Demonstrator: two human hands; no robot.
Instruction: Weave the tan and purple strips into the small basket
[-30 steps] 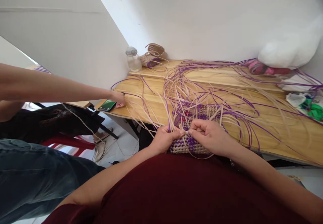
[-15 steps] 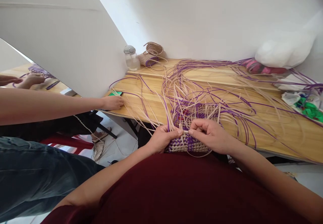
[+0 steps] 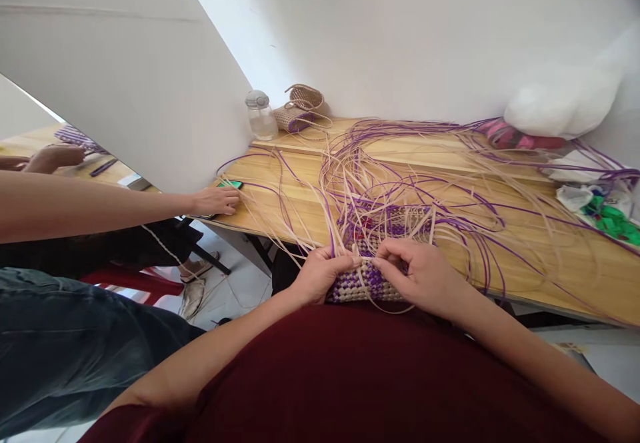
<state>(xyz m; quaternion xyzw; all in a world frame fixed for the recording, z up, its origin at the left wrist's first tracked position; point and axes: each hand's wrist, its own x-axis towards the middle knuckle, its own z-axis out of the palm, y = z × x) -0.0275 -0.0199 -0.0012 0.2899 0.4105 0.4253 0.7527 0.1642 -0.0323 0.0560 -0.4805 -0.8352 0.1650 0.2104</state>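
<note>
A woven piece [image 3: 375,284] in beige and purple lies at the table's front edge, close against my body, with many loose beige and purple strips [image 3: 350,156] spreading from it over the table. My left hand [image 3: 320,273] grips its left side, thumb on top, beside a small loop of beige strip. Just to the right, my right hand [image 3: 413,270] pinches a thin beige strip between thumb and forefinger. Part of that strip curves down below the hands. The underside of the weave and some of my left fingers are hidden.
Another person's hand [image 3: 217,200] rests at the table's left edge by a green-screened phone [image 3: 234,184]. Behind stand a bottle [image 3: 262,116] and small woven baskets [image 3: 295,116]. White bags [image 3: 555,106] and a green item [image 3: 613,220] lie right.
My right hand has turned slightly, its fingers still pinching near my left thumb. The other person's hand has slid a little left, uncovering more of the phone.
</note>
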